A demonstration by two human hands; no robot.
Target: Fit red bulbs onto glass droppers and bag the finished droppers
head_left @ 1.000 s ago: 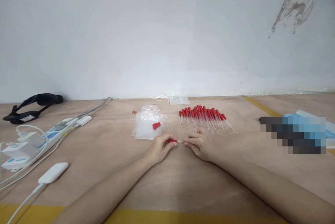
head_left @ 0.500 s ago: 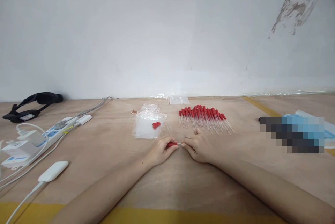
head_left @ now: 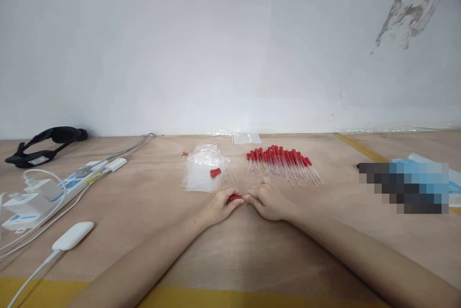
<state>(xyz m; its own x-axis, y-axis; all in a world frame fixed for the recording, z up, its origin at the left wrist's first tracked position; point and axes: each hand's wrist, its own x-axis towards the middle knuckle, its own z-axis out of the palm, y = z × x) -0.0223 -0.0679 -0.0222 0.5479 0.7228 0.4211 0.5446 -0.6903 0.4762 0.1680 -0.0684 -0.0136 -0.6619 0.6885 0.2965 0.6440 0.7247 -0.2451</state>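
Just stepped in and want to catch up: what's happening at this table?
A person's left hand and right hand meet over the wooden table, pinching a small red-capped dropper between them. Beyond lie a row of red-capped droppers and clear plastic bags with one red cap.

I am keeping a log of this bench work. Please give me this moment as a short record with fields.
left hand: pinches the red bulb of a dropper
right hand: fingertips at the other end of the same dropper, which they hide
dropper row: red-capped, behind the right hand
bags: clear, behind the left hand, a loose red bulb on them
far left: power strip, white cables, black strap
surface: brown table, yellow tape along the near edge
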